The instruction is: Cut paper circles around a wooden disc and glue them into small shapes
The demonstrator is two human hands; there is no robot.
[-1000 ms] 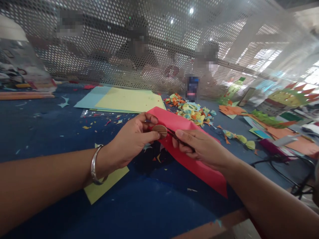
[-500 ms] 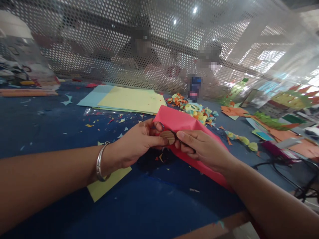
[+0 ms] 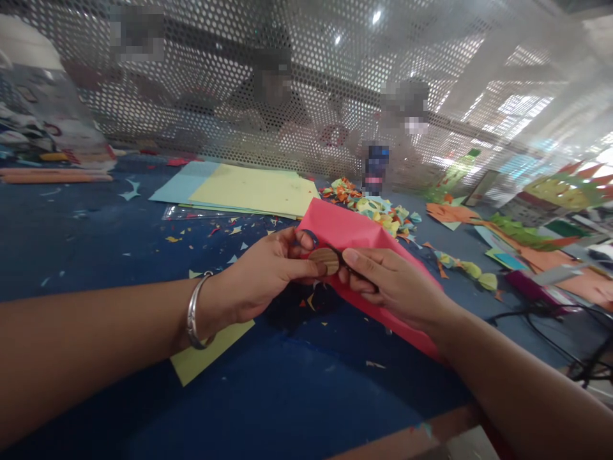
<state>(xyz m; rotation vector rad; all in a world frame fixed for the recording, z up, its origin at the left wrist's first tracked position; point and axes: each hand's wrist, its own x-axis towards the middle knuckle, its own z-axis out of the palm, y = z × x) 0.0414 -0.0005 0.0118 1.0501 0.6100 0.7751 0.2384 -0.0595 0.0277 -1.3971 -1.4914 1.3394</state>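
Note:
My left hand point(image 3: 261, 276) pinches a small round wooden disc point(image 3: 325, 260) against a red sheet of paper point(image 3: 354, 237), thumb on the disc's left edge. My right hand point(image 3: 395, 286) is closed on a thin dark pen or pencil whose tip meets the disc's right edge; most of that tool is hidden by the fingers. The red sheet hangs above the blue table point(image 3: 268, 396) and runs back under my right forearm. A silver bangle point(image 3: 194, 316) circles my left wrist.
Yellow and light blue sheets point(image 3: 249, 191) lie stacked at the back. A heap of coloured folded paper pieces point(image 3: 371, 211) sits behind the red sheet. A yellow-green sheet point(image 3: 211, 348) lies under my left wrist. Orange and green cutouts point(image 3: 522, 236) and black cables point(image 3: 550, 313) are at right. A perforated screen point(image 3: 287, 83) with people behind it closes the back.
The disc and both hands have shifted slightly right and drawn closer together; less of the dark tool shows between them now than a second ago.

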